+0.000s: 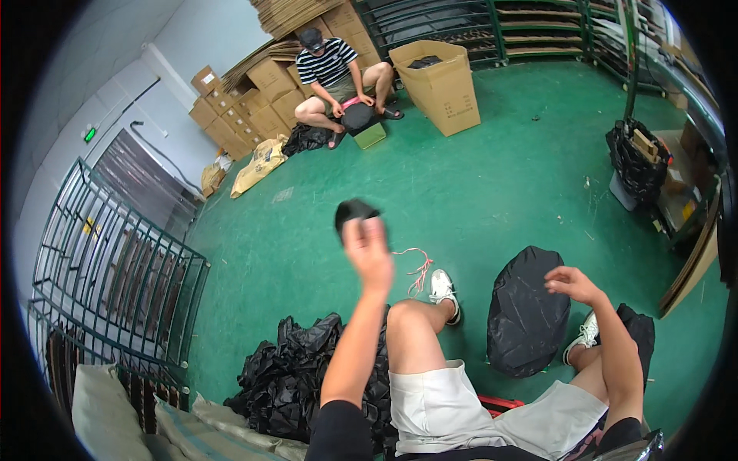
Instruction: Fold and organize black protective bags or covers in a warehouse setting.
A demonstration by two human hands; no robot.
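My left hand [369, 252] is raised in front of me, closed on a small black item [354, 211]. Motion blurs that item, and its kind does not show. My right hand [574, 284] hangs over the right edge of a large oval black fabric bundle [526, 315], fingers apart and loosely bent, holding nothing. Whether the fingertips touch the bundle I cannot tell. This bundle rests on the green floor between my white shoes. Left of my leg lies a heap of crumpled black fabric [292, 376].
Pink string [420, 265] lies beyond my left shoe. A seated person [330, 69] handles a round black bundle [358, 117] beside a tall cardboard box [438, 88]. A green metal rack [115, 269] stands left, pale sacks [115, 407] lower left, and a black-bagged bin [636, 165] right.
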